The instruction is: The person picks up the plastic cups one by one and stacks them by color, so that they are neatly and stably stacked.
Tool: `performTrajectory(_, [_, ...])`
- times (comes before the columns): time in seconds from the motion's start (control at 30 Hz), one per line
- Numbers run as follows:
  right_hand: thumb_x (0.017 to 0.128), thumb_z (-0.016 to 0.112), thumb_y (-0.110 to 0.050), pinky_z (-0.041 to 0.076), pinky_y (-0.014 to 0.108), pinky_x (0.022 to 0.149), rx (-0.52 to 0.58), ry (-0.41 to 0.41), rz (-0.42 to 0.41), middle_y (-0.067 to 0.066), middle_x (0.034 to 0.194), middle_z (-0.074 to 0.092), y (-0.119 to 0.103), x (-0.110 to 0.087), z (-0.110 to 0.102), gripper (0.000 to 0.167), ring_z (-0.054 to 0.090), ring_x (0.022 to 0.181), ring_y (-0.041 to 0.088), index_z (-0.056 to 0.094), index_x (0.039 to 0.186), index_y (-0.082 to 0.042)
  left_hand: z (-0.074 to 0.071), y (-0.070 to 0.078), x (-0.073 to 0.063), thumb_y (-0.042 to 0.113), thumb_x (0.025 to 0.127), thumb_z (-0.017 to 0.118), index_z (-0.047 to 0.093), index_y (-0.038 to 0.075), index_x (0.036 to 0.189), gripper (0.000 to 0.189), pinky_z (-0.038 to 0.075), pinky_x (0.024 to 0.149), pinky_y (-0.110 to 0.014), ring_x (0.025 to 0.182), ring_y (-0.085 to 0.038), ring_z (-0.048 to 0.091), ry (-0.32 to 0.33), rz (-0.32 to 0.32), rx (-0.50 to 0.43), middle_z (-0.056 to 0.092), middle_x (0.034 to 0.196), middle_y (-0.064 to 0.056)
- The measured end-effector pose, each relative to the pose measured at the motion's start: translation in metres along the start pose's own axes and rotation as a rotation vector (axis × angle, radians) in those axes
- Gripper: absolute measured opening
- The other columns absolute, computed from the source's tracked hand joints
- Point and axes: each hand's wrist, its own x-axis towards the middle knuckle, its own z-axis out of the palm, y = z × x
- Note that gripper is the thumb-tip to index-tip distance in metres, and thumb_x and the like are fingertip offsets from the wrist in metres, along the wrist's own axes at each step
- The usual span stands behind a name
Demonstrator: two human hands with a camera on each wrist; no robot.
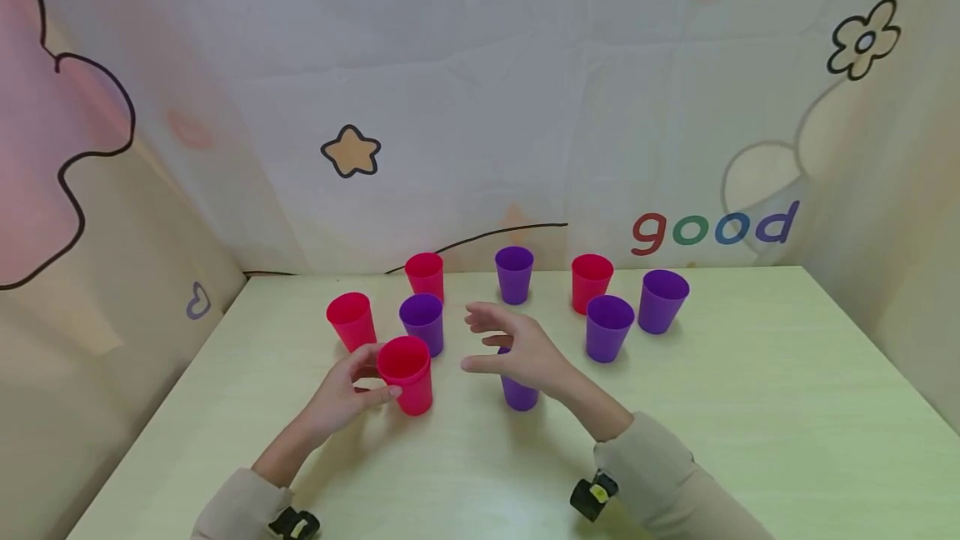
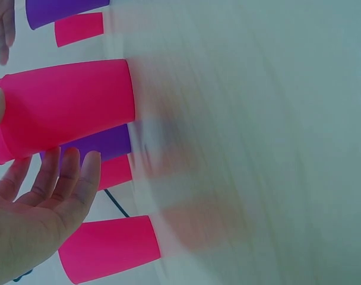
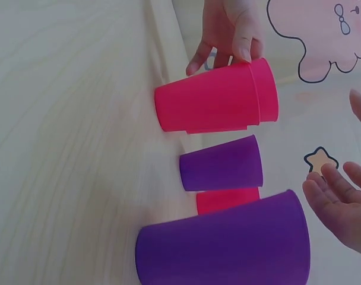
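Observation:
Two nested red cups stand upright at the front left of the group, one rim just above the other. My left hand holds them near the top, thumb on the near side and fingers round the left and far side. My right hand hovers over a purple cup at the front, its fingers spread from the thumb and nothing between them. That hand hides most of this cup's top. In the right wrist view the purple cup shows whole-sided below the red pair.
Behind the red pair stand a purple cup, a red cup and another red cup. Farther back is a purple cup. On the right are a red cup and purple cups. A printed cloth backs the table.

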Motion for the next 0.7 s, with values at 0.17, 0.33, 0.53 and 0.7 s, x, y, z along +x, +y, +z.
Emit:
performTrajectory(0.17, [0.077, 0.074, -0.021, 0.043, 0.039, 0.092, -0.015, 0.013, -0.004, 0.008, 0.122, 0.054, 0.009, -0.004, -0.007, 0.065, 0.051, 0.112, 0.025, 0.043, 0.133, -0.01, 0.0, 0.0, 0.0, 0.011, 0.077, 0.072, 0.048, 0.004, 0.123, 0.053, 0.049, 0.073, -0.034, 0.103, -0.033, 0.051, 0.002, -0.003, -0.001, 0.054, 0.113, -0.016])
performTrajectory(0.33, [0.076, 0.074, -0.02, 0.043, 0.037, 0.092, -0.03, 0.013, 0.004, 0.007, 0.123, 0.053, 0.013, -0.01, -0.014, 0.067, 0.05, 0.113, 0.023, 0.042, 0.134, -0.011, 0.0, 0.001, 0.0, 0.011, 0.076, 0.073, 0.049, 0.004, 0.122, 0.052, 0.049, 0.074, -0.033, 0.102, -0.032, 0.051, 0.013, -0.004, 0.02, 0.055, 0.113, -0.015])
performTrajectory(0.53, [0.077, 0.073, -0.018, 0.043, 0.041, 0.091, -0.007, 0.024, 0.009, 0.01, 0.125, 0.052, 0.016, -0.018, -0.025, 0.066, 0.051, 0.113, 0.027, 0.042, 0.135, -0.011, 0.0, 0.001, 0.001, 0.011, 0.077, 0.073, 0.048, 0.003, 0.122, 0.052, 0.049, 0.074, -0.033, 0.102, -0.032, 0.051, 0.006, 0.001, 0.02, 0.055, 0.112, -0.016])
performTrajectory(0.7, [0.077, 0.073, -0.017, 0.043, 0.043, 0.09, -0.024, 0.047, -0.011, 0.012, 0.123, 0.052, 0.018, -0.024, -0.035, 0.065, 0.05, 0.113, 0.029, 0.042, 0.134, -0.01, 0.0, 0.001, 0.0, 0.011, 0.077, 0.072, 0.048, 0.003, 0.123, 0.053, 0.051, 0.073, -0.031, 0.102, -0.032, 0.051, 0.007, -0.014, 0.013, 0.055, 0.112, -0.016])
